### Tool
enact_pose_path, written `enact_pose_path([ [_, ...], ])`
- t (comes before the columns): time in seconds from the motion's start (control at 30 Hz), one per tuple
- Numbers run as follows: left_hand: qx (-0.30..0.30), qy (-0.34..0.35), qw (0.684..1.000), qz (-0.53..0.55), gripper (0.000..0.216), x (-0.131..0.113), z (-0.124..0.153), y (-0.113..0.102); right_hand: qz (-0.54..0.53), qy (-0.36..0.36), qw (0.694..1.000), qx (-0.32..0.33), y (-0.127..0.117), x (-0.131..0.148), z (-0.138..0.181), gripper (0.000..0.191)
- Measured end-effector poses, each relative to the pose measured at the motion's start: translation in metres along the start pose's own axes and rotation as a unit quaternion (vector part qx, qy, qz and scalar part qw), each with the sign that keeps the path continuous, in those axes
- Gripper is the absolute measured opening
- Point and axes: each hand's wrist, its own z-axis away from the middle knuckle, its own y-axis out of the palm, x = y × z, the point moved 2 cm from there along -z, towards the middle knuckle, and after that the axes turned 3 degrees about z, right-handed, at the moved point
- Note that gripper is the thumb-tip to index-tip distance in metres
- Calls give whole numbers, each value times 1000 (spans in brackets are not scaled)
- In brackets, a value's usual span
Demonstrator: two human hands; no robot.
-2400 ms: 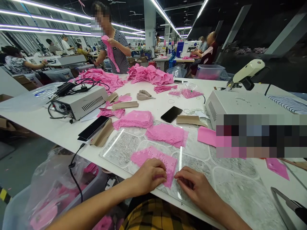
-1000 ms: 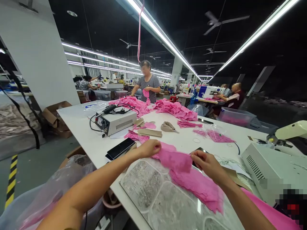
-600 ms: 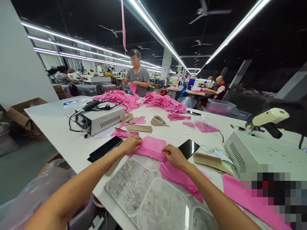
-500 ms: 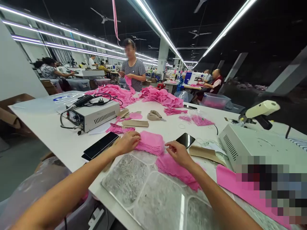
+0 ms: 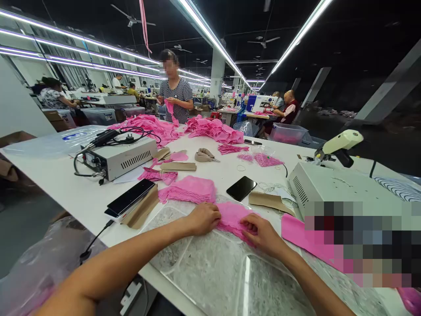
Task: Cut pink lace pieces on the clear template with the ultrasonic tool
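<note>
A stack of pink fabric pieces (image 5: pixel 230 215) lies on the clear grey-patterned sheet (image 5: pixel 210 267) in front of me. At the stack's left edge, my left hand (image 5: pixel 204 218) is closed with its fingers bent over the fabric. My right hand (image 5: pixel 261 230) is at the right end, fingers curled on the cloth; its thumb is partly hidden. Just beyond my left hand sits a second, neat stack of pink pieces (image 5: pixel 190 189). A black phone (image 5: pixel 241 188) lies a little past the stack between my hands.
Left are a grey power box (image 5: pixel 131 160), a dark phone (image 5: pixel 131 197) and brown card (image 5: pixel 141 208). Right stand a larger machine box (image 5: pixel 342 188) and a pink strip (image 5: pixel 309 239). Across the table, a person in stripes (image 5: pixel 177 98) handles pink cloth behind pink heaps (image 5: pixel 213 130).
My left hand has left the farther stack and come right and nearer, onto the closer stack. My right hand has shifted nearer to its right end. The view has turned slightly right.
</note>
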Motion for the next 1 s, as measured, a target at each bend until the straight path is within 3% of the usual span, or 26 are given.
enact_pose_path([
  [0.27, 34, -60, 995, 65, 28, 7, -4, -13, 13, -24, 999, -24, 3, 4, -6, 12],
  [0.67, 40, -100, 994, 33, 27, -4, -5, -24, 27, -21, 999, -37, -5, -3, -17, 35],
  [0.9, -13, -136, 989, -62, 31, -35, -24, -4, 42, -31, 997, -57, -9, 3, -21, 33],
  [1.0, -28, -148, 985, -83, 29, -35, -29, 3, 50, -35, 996, -69, -11, 3, -19, 32],
])
